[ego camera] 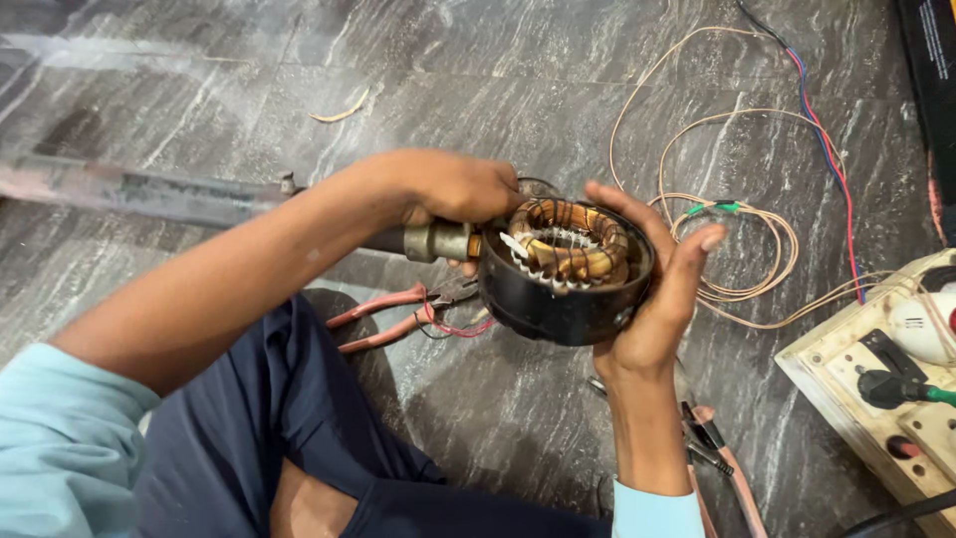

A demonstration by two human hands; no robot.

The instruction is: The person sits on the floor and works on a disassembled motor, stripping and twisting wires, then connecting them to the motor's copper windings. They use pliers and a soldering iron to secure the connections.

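So the person's sitting on the grey marble floor (518, 90) with a motor stator (566, 269) held up over their lap: round black housing, copper windings (573, 244) packed in a ring on top. Left hand (453, 189) has its grip closed around the stub shaft end (438, 240) sticking out the side; right hand (657, 289) is cupped against the far wall of the housing, fingers spread up over the rim, more bracing than squeezing.

My read: that thing is heavy for its size, all steel and copper, totally rigid, so two hands make sense. The painted shell looks smooth and probably a bit slick, so the shell and shaft are where I'd hold it. I'd keep fingers off the windings, since the enamel on that wire scratches easily, and the thin lead wires (742, 249) trailing off to the right could snag.

Around it: red-handled pliers (393, 317) on the floor just beneath, another pair of pliers (722, 458) by the right wrist, and a switchboard box (876, 389) at the right edge.
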